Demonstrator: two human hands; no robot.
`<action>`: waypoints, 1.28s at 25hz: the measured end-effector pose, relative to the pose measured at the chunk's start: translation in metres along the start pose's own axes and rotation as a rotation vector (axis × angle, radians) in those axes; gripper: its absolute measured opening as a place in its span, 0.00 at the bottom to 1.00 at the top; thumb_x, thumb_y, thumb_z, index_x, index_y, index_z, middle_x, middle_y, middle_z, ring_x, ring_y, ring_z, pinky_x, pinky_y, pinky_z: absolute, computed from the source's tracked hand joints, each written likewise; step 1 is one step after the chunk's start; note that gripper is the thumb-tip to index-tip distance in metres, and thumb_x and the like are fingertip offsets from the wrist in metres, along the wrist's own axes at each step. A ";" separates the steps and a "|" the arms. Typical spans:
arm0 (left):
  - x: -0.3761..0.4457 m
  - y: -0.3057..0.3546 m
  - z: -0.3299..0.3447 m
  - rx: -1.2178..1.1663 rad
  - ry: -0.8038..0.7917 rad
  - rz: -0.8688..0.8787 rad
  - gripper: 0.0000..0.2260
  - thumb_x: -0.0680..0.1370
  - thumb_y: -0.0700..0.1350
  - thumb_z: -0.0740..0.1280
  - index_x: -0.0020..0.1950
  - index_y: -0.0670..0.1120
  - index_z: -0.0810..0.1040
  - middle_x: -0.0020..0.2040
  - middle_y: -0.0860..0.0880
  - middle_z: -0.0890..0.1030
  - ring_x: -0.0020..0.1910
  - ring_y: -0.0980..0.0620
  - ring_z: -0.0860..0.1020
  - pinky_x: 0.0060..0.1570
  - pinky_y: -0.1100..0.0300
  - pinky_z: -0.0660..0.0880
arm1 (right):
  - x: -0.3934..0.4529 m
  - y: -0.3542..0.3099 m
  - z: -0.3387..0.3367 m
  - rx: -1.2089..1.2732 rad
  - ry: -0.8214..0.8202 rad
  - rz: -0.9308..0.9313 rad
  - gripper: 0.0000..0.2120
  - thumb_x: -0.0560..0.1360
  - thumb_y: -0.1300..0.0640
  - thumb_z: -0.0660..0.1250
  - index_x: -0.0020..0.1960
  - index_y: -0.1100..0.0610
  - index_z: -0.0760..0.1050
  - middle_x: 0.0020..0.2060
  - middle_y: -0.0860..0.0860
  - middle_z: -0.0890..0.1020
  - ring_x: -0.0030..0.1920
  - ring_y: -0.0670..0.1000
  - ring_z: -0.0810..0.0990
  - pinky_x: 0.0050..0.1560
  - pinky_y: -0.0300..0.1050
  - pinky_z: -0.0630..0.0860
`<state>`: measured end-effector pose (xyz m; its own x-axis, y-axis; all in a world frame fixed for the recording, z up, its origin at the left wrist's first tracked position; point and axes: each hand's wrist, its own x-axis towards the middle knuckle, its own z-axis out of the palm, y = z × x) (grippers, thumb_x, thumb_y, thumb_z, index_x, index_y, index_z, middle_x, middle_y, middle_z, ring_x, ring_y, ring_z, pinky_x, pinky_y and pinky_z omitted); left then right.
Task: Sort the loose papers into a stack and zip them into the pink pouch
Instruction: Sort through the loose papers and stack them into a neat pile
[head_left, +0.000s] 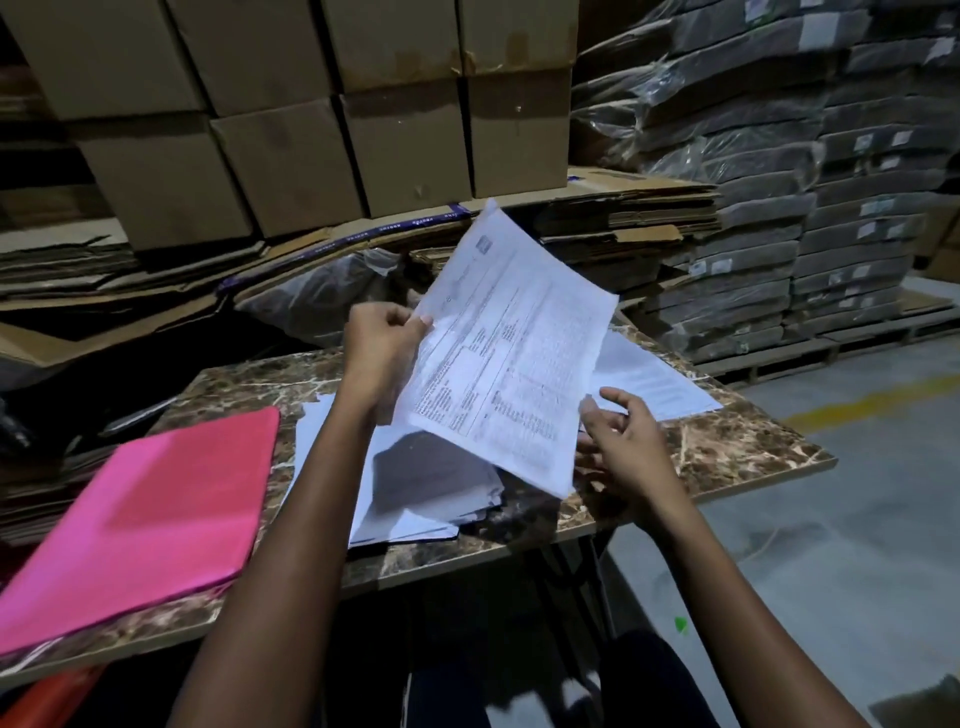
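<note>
My left hand (382, 348) pinches the left edge of a printed sheet (511, 358) and holds it lifted and tilted above the table. My right hand (621, 441) hovers just off the sheet's lower right edge with fingers loosely curled, holding nothing. Under the raised sheet lies a loose pile of papers (415, 488) in the middle of the marble-patterned table (737, 452). Another sheet (649, 382) lies flat toward the table's far right. The pink pouch (150, 519) lies flat at the table's left end, partly over the front edge.
Stacked cardboard boxes (291, 119) and flattened cartons (623, 218) rise right behind the table. Plastic-wrapped dark bundles (805, 197) are piled on pallets at the right. Grey concrete floor (857, 519) with a yellow line opens to the right.
</note>
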<state>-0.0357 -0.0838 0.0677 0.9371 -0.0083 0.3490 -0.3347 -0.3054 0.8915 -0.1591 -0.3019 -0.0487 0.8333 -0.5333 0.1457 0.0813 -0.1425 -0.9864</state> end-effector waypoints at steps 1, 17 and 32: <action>-0.003 -0.007 -0.002 -0.048 0.024 -0.053 0.10 0.79 0.44 0.72 0.40 0.42 0.83 0.33 0.48 0.80 0.30 0.54 0.76 0.32 0.60 0.71 | 0.000 -0.004 0.008 0.015 -0.034 0.010 0.31 0.70 0.32 0.71 0.66 0.45 0.69 0.59 0.53 0.82 0.56 0.53 0.84 0.59 0.61 0.80; -0.082 -0.088 -0.057 0.086 0.164 -0.086 0.13 0.78 0.41 0.72 0.62 0.44 0.81 0.36 0.47 0.77 0.31 0.57 0.75 0.32 0.65 0.72 | -0.016 0.006 0.077 -0.101 0.012 -0.275 0.16 0.76 0.62 0.72 0.62 0.53 0.77 0.53 0.46 0.81 0.52 0.41 0.80 0.47 0.32 0.76; -0.038 -0.148 -0.071 0.835 0.017 -0.031 0.05 0.77 0.41 0.74 0.51 0.46 0.82 0.48 0.44 0.78 0.51 0.41 0.77 0.46 0.51 0.72 | 0.012 0.029 0.140 -0.748 -0.191 -0.319 0.22 0.75 0.46 0.72 0.64 0.57 0.80 0.58 0.54 0.80 0.55 0.55 0.80 0.47 0.48 0.76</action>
<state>-0.0292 0.0295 -0.0566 0.9407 0.0242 0.3383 -0.1189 -0.9107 0.3956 -0.0702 -0.1957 -0.0856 0.9155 -0.2328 0.3281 0.0008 -0.8145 -0.5801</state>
